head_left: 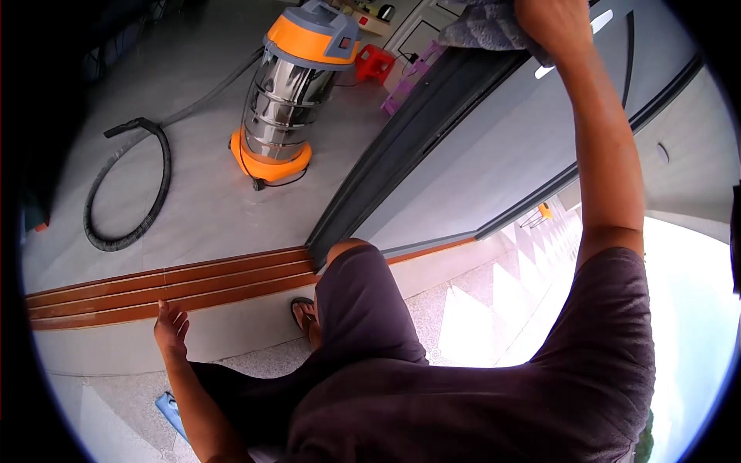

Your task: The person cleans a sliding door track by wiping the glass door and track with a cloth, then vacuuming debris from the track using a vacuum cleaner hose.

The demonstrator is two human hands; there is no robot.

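My right hand (pixel 552 19) is raised at the top right, closed on a grey textured cloth (pixel 482 29). The cloth lies against the upper part of the dark door frame (pixel 432 108), beside the grey door panel (pixel 463 170). Part of the cloth is cut off by the top edge of the view. My left hand (pixel 171 330) hangs low at the left, fingers apart and slightly bent, with nothing in it. It is nearest to the brown striped door sill (pixel 208 282).
Inside stands an orange and steel vacuum cleaner (pixel 282 100), its black hose (pixel 166 177) looped on the floor. Behind it are a red stool (pixel 374 63) and a purple rack (pixel 409 81). A blue object (pixel 170 413) lies near my left forearm.
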